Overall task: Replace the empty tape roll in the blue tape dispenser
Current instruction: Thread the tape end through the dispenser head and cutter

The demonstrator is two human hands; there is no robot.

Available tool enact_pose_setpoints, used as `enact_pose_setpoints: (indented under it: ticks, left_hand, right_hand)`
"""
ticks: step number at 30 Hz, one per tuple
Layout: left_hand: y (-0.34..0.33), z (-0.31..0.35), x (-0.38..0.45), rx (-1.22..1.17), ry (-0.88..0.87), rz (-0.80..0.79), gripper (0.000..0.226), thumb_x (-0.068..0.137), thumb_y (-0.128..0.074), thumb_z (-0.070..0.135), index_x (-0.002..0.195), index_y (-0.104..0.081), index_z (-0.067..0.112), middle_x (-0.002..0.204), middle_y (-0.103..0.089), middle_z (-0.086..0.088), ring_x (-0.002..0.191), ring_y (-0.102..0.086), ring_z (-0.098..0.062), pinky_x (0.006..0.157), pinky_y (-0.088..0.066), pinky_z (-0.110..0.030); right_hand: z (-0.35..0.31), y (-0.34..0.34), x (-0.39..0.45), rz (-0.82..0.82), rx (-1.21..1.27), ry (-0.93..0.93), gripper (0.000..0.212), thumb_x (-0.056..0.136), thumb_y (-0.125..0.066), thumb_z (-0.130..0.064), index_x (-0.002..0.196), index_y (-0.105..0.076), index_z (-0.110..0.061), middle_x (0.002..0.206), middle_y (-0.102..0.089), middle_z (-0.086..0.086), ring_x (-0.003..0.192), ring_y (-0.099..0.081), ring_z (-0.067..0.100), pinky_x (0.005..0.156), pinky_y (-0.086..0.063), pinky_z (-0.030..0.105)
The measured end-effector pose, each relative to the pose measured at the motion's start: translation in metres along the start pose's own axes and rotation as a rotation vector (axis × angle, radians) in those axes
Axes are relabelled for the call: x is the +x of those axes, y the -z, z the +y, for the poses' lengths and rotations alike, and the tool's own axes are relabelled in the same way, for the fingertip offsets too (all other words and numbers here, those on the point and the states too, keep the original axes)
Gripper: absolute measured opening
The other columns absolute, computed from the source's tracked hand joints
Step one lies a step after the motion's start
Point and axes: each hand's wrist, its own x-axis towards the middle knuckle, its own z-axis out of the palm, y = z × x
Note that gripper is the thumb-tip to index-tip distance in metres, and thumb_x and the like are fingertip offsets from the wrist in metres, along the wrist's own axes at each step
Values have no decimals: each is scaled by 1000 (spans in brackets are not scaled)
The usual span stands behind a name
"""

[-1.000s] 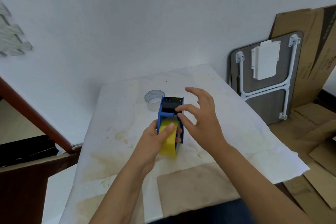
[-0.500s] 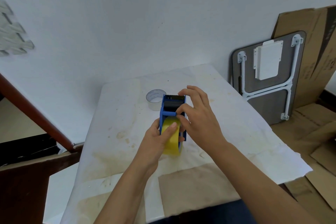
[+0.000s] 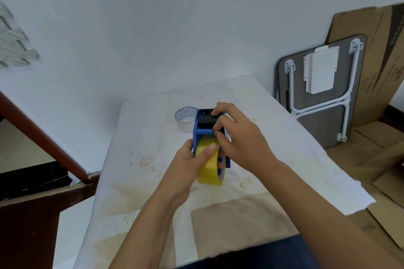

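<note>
The blue tape dispenser [image 3: 202, 131] is held above the middle of the white-covered table [image 3: 140, 137], its toothed blade pointing away from me. A full yellow tape roll [image 3: 208, 165] sits in its frame. My left hand [image 3: 188, 164] grips the roll and dispenser from the left, thumb on top of the roll. My right hand [image 3: 238, 135] rests on the dispenser's right side, fingers pinching at the black roller and blue crossbar near the front. The empty clear tape core [image 3: 185, 118] stands on the table just behind and left of the dispenser.
A wall rises right behind the table. A folded grey table with white legs [image 3: 323, 96] leans against it at the right, with cardboard sheets [image 3: 378, 54] behind and on the floor. A brown wooden rail [image 3: 41, 137] runs at the left.
My right hand has closed in from open fingers above the dispenser to pinching its front part. The left hand keeps the same grip on the roll.
</note>
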Motion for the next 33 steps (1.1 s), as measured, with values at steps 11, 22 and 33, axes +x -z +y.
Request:
enact_pose_setpoints:
  ticks: [11,22,33]
  left_hand:
    - [2,-1,1,3,119,17,71,68,-86,48,125,-51,25,113,-75,-10,105,-71,-37,97,-52,-61]
    - [3,-4,5,13,162,-83,63,84,-80,21,137,-46,28,117,-74,-1,101,-75,-25,97,-55,-53]
    - [6,-2,11,-31,168,-125,56,86,-76,17,135,-51,28,106,-80,-9,90,-77,-26,94,-58,-48]
  right_hand:
    - [6,-4,-4,79,126,-84,3,87,-64,-8,84,-63,-8,120,-57,1,99,-60,9,70,-52,23]
    - [6,-5,-2,12,124,-159,5,90,-60,-11,93,-64,-11,98,-70,4,92,-65,24,78,-55,41]
    - [6,-6,3,-53,191,-324,6,94,-57,-19,95,-63,-20,92,-65,-5,88,-57,14,75,-44,22]
